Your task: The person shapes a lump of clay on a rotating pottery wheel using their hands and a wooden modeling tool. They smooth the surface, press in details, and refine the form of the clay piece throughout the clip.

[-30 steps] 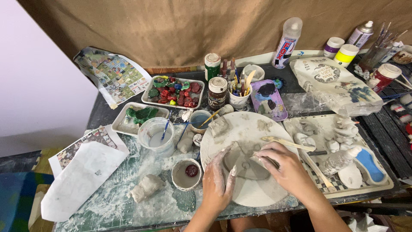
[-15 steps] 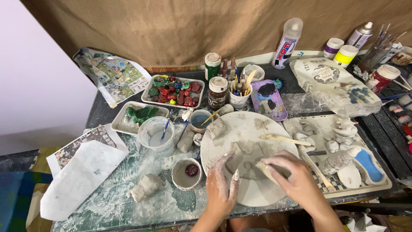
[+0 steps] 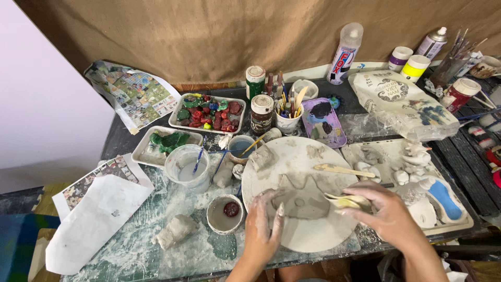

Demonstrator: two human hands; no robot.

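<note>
The left hand (image 3: 263, 230) stays flat on the clay slab (image 3: 302, 201), fingers together. The right hand (image 3: 381, 211) has shifted rightward, fingers now clamped on a wooden tool (image 3: 344, 201) at the slab's edge.

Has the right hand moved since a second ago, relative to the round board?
Yes. The right hand has shifted rightward, off the flat clay piece toward the round board's right edge, now gripping a pale tool.

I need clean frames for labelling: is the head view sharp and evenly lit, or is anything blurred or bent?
Head view: evenly lit, soft shadows, no harsh glare; round board and left hand sharp; right hand slightly soft; table edges bow outward, wide-lens distortion.
</note>
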